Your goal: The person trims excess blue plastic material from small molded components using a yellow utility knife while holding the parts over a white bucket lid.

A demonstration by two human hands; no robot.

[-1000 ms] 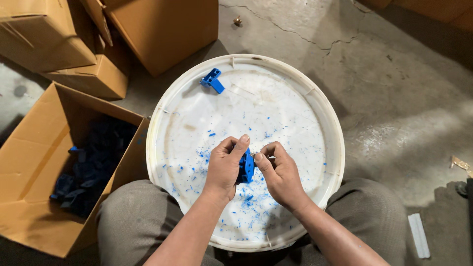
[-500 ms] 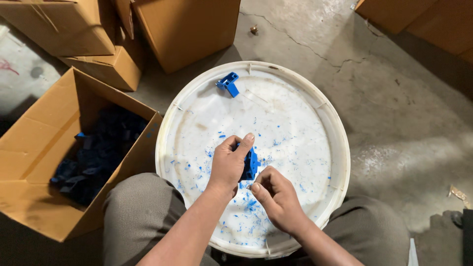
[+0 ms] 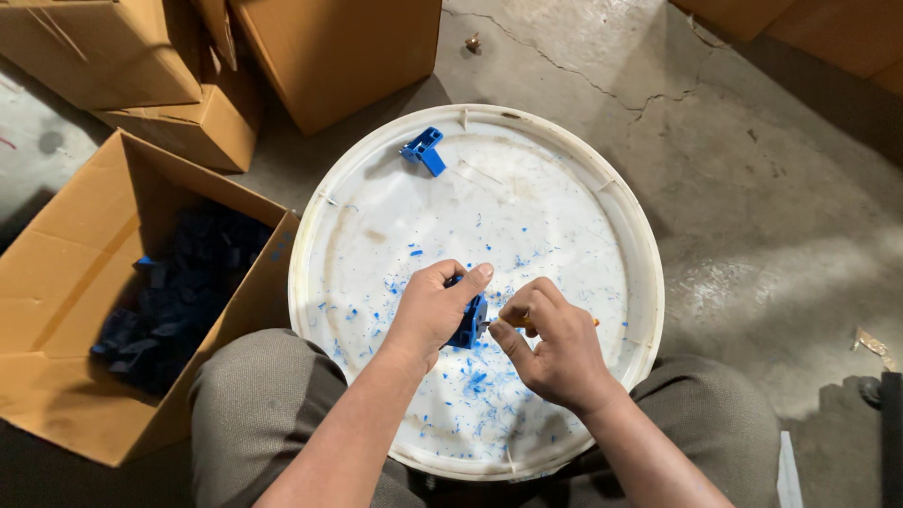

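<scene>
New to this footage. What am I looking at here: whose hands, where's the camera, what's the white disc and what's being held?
There is no machine here: a person works with two bare hands, and the one camera sits on their head, looking down past their knees. The white round tray rests in front of them on a concrete floor. It is scattered with small blue shavings, and one blue plastic part lies near its far rim. The left hand grips another blue plastic piece. The right hand holds a thin tool with an orange handle against that piece; its tip is too small to make out. To the left stands an open cardboard box holding many dark blue parts. More cardboard boxes stand behind.
</scene>
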